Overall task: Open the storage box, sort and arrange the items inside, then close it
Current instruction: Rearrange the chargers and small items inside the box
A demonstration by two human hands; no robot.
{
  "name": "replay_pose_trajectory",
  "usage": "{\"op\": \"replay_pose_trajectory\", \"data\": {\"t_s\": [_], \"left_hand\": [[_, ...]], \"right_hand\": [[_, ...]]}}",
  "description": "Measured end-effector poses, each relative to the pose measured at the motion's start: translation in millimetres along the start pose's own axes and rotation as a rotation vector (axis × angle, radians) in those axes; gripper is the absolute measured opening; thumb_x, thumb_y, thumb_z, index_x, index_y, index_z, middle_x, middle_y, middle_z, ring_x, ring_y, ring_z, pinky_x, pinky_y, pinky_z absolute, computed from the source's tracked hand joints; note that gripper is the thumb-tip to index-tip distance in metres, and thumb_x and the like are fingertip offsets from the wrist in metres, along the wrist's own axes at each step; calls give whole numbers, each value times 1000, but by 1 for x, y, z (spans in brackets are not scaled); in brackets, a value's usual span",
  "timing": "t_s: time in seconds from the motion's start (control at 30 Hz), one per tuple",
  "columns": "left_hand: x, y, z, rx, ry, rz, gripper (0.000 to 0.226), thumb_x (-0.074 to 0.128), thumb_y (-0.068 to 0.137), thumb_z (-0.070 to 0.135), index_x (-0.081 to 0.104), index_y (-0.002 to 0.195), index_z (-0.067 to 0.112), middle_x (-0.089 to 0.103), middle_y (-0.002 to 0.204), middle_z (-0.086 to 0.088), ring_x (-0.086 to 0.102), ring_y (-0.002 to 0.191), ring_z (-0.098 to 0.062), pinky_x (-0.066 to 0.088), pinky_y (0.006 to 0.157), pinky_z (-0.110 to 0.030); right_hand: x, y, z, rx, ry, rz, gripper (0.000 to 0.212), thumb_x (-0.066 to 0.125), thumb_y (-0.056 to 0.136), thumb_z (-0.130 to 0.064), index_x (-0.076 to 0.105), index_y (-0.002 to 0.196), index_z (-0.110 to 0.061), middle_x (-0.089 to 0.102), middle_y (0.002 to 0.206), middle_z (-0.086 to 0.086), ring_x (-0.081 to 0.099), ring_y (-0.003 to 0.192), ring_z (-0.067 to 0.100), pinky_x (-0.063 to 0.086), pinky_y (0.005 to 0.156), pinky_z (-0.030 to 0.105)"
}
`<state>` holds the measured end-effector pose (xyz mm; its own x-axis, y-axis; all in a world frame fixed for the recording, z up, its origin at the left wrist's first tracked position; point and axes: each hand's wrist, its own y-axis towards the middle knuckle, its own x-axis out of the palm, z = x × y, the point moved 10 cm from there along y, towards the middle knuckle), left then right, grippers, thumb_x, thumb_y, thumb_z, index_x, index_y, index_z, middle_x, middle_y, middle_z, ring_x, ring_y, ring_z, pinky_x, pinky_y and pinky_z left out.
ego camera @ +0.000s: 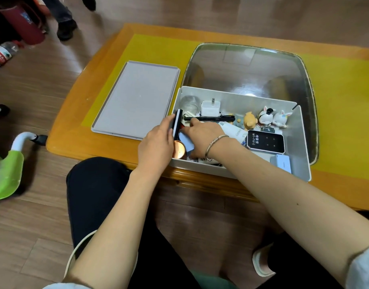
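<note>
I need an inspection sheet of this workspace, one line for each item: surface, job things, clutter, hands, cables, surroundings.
Surface: wooden table with a yellow mat and a metal tray on it.
Job things: white storage box open at the near table edge; its lid lies flat to its left.
Clutter: in the box a white charger, black pen, three figurines, WiFi device, glass jar, copper tin.
Hands: left hand holds an upright black flat item; right hand reaches among the items, grip unclear.
Cables: nothing seen.
Surroundings: wooden floor, green seat, plastic bottle, another person's shoe.
</note>
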<state>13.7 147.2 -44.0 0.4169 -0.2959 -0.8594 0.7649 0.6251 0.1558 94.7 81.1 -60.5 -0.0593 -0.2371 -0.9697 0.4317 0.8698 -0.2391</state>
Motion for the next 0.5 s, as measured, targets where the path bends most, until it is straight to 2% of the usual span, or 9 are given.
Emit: {"op": "replay_pose_trajectory", "data": {"t_s": [0.1,0.23,0.3,0.37,0.5], "left_hand": [[-1,-1,0,-12,-4,4,43,40,102,25,36,144,28,66,103,-4,61,87,-19,40,58,-23],[-3,-3,2,-21,-24,16,42,40,102,24,38,143,29,67,103,-5,61,89,-22,42,61,-28],[-4,-4,2,-23,-33,23,41,40,102,24,39,143,29,67,103,-5,61,90,-22,41,61,-28],[-5,-4,2,-22,-31,33,41,40,102,25,40,143,28,67,105,-5,61,92,-22,39,62,-26],[-7,-5,1,-21,-27,65,39,40,102,26,42,141,27,68,108,-5,62,95,-23,39,64,-26]], "right_hand": [[3,4,0,55,-50,-17,60,71,71,-39,47,124,-23,45,120,9,59,83,25,38,61,31],[2,8,1,82,-12,41,52,68,74,-35,49,120,-23,47,118,11,62,84,27,38,63,31],[3,6,6,54,99,74,55,70,72,-37,49,121,-24,49,114,10,62,87,30,42,65,33],[4,1,11,8,268,111,61,72,69,-36,48,124,-23,52,112,9,60,94,32,46,74,35],[0,-13,25,-37,570,194,75,80,62,-31,44,127,-21,50,118,6,53,104,25,47,88,35]]}}
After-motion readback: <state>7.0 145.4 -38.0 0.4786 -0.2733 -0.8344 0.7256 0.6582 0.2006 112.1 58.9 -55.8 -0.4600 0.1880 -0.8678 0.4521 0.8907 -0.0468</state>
